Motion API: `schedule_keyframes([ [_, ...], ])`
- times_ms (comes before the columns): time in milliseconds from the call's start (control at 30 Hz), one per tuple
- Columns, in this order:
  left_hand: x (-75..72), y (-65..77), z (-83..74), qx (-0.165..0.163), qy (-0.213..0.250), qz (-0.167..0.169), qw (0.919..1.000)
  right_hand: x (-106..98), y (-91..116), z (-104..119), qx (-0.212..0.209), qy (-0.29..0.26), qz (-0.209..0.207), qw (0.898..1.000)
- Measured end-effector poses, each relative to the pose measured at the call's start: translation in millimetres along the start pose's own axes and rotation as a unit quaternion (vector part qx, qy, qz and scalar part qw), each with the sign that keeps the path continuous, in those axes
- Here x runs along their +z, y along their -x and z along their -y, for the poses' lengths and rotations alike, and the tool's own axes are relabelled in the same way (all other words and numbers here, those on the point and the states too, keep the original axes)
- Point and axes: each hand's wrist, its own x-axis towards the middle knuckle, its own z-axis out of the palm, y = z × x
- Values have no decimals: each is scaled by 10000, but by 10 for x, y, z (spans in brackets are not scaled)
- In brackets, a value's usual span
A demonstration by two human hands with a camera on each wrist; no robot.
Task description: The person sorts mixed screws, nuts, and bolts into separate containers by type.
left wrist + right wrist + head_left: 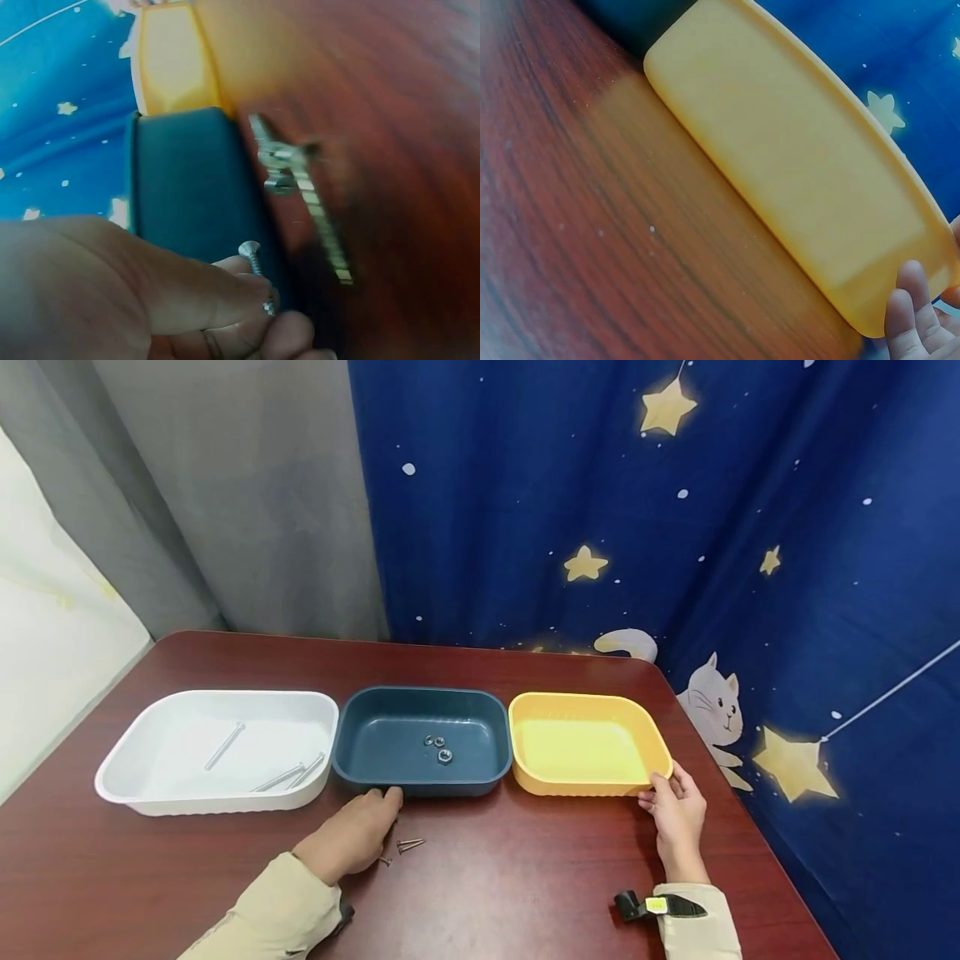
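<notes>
Just in front of the dark teal tray, a small screw is pinched btwn the thumb & fingers of the person's left hand. Screw head pokes out past the fingertips. That hand's basically closed up, other fingers curled in too; can't tell if it's got more than one screw, or if it's actually touching the tray.

Couple of loose screws, kinda coppery, lie on the bench just beside that hand, plus another one half tucked next to it.

Teal tray's the middle of three in a row, w/ 3 small nuts/rings sitting inside. To the R is the yellow tray, and the right hand has its near right corner, thumb & fingers bent round the rim, so only open abt as far as the tray wall. To the L is the white tray w/ long silver bolts, one lying slantwise near the middle, others bunched near the right end.

Both arms have beige sleeves, dark strap on the right wrist. Behind the bench: grey curtain on the L, blue curtain w/ gold stars & a cat print on the R.
</notes>
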Motion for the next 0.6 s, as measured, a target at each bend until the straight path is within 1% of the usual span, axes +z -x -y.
schedule_keyframes([
  [67,-29,12,-26,95,123,-32,9999,6,-1,-4,-3,1,-32,10000],
  [200,-94,8,-83,341,399,45,9986,16,4,-5,-27,64,-38,10000],
  [267,-124,-6,-107,611,527,10,9967,13,12,-6,-56,95,5,9999],
  [333,-148,-46,-130,926,712,-104,9931,11,14,-11,-54,97,4,9999],
  [400,-168,-103,-149,1196,1033,-254,9871,10,12,-14,-24,97,-50,9999],
  [433,-177,-135,-160,1276,1265,-302,9833,9,12,-14,-19,104,-71,9999],
  [467,-185,-171,-174,1285,1574,-299,9787,10,10,-16,-13,131,-91,9999],
  [533,-201,-238,-208,1131,2236,-219,9679,13,6,-14,-3,133,-111,9998],
  [600,-216,-303,-246,863,2948,-102,9516,14,8,-12,-36,152,-67,9999],
])
